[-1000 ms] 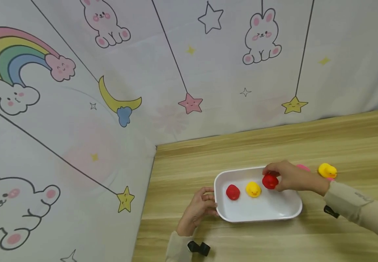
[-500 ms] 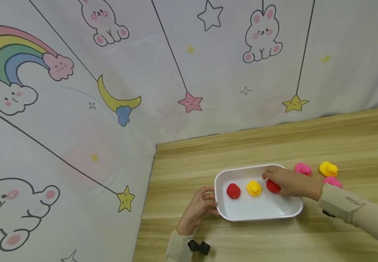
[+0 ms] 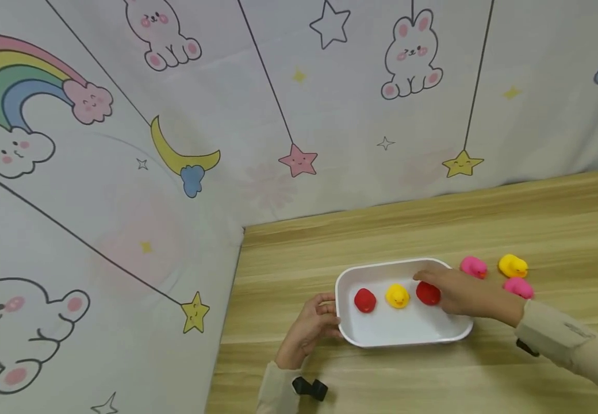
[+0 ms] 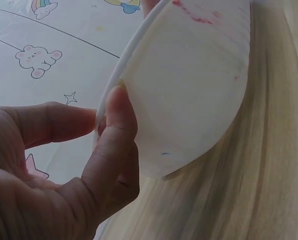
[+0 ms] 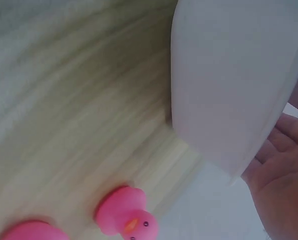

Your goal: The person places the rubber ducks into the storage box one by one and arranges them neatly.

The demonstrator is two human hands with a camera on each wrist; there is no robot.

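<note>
My left hand [image 3: 309, 325] pinches the rim of the white plastic tray [image 3: 405, 339] at its left end; the left wrist view shows fingers [image 4: 119, 112] against the tray's outer wall. Over the tray's right end hangs my right hand [image 3: 464, 292], its fingers relaxed close beside a round red toy [image 3: 427, 293]. That toy stands on the tray bottom, partly covered by the hand. A yellow rubber duck [image 3: 398, 296] and another red toy [image 3: 365, 301] sit in a row to its left. In the right wrist view, the tray wall [image 5: 234, 75] hides much of the right hand [image 5: 284, 170].
Right of the tray, on the wooden table [image 3: 288, 253], lie a pink rubber duck [image 3: 473, 267], a yellow rubber duck [image 3: 513, 265] and a second pink duck [image 3: 518, 287]. A white cloth [image 3: 361, 195] with cartoon prints rises behind the table and along its left side.
My right hand has lowered the red toy to the tray bottom, let go of it and shifted slightly right. The pink ducks have come into fuller view. The left hand keeps its place.
</note>
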